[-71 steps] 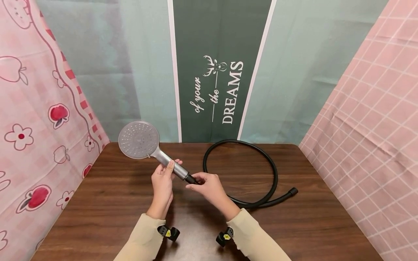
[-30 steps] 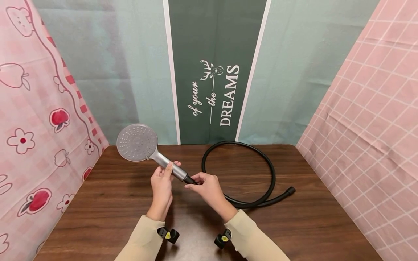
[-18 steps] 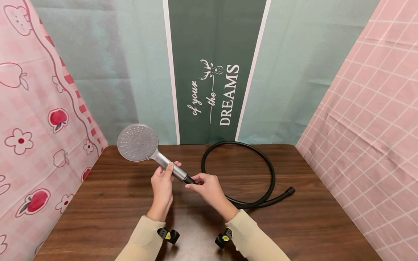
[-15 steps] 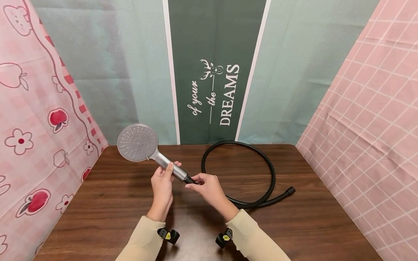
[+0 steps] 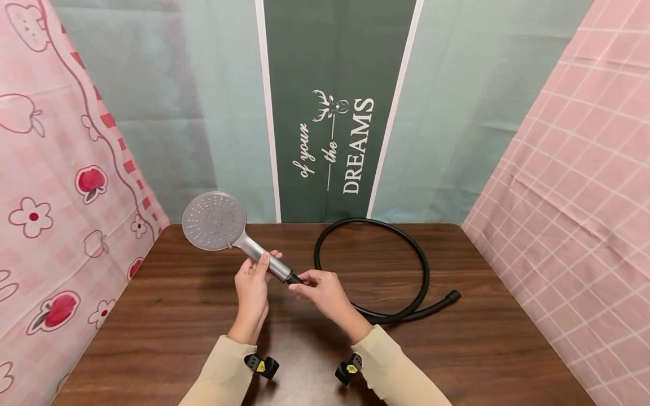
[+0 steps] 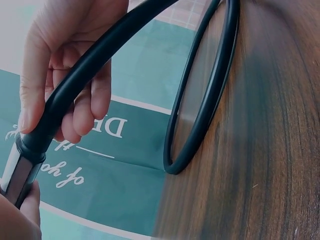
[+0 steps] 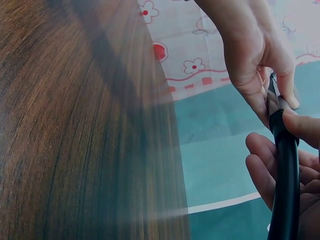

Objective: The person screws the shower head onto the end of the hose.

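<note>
My left hand [image 5: 252, 287] grips the silver handle of a shower head [image 5: 214, 220], its round nozzle face turned up toward the head camera. At the handle's lower end, my right hand [image 5: 323, 291] pinches the black end fitting of a shower hose [image 5: 425, 265] between thumb and fingers. In the left wrist view the black hose [image 6: 82, 75] runs from the handle's end past the right hand's curled fingers. The right wrist view shows the fitting [image 7: 283, 125] meeting the handle; how far it is screwed on cannot be seen. Both hands are above the table.
The hose lies looped on the brown wooden table [image 5: 152, 338], its free end [image 5: 453, 296] pointing right. A green printed cloth [image 5: 335, 51] hangs behind. Pink cloths stand at the left [image 5: 56, 225] and right [image 5: 563, 186]. Each sleeve bears a black wrist camera [image 5: 261, 366].
Both hands keep their hold on the shower head and hose. My right fingers shift slightly at the fitting; the head view has tilted a little.
</note>
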### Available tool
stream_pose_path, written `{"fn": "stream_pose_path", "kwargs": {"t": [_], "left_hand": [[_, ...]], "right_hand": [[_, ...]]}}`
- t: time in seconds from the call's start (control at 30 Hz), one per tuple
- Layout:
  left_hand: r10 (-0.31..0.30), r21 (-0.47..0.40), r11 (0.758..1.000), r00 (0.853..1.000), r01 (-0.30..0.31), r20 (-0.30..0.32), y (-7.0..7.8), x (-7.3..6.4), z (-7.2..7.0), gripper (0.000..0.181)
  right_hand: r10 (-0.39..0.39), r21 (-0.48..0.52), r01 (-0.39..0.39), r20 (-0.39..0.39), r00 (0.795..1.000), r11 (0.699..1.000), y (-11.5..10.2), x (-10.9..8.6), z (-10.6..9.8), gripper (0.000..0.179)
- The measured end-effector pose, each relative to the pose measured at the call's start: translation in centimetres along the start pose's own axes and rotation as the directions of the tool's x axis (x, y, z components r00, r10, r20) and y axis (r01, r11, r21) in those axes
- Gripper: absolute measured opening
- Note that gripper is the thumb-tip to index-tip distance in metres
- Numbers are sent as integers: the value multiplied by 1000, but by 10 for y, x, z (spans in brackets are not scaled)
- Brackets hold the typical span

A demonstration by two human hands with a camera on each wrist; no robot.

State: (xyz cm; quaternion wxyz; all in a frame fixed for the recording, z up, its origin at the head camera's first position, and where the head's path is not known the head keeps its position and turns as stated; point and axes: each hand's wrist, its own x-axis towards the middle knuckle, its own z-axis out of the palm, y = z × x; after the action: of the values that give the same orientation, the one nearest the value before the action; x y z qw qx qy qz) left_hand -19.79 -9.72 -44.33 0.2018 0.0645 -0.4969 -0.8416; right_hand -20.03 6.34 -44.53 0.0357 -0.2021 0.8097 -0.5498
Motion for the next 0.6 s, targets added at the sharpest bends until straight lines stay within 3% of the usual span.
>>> {"fn": "stream_pose_path", "kwargs": {"t": [0.27,0.6], "left_hand": [[-4,6,1000,1000,4,9,1,2,2,28],[5,6,1000,1000,-5,16,1,4,1,27]], "right_hand": [[-13,-2,13,10,1000,1000,-2,1,-1,25],[-57,-137,41,-114,992,990,0,-2,4,30]]}}
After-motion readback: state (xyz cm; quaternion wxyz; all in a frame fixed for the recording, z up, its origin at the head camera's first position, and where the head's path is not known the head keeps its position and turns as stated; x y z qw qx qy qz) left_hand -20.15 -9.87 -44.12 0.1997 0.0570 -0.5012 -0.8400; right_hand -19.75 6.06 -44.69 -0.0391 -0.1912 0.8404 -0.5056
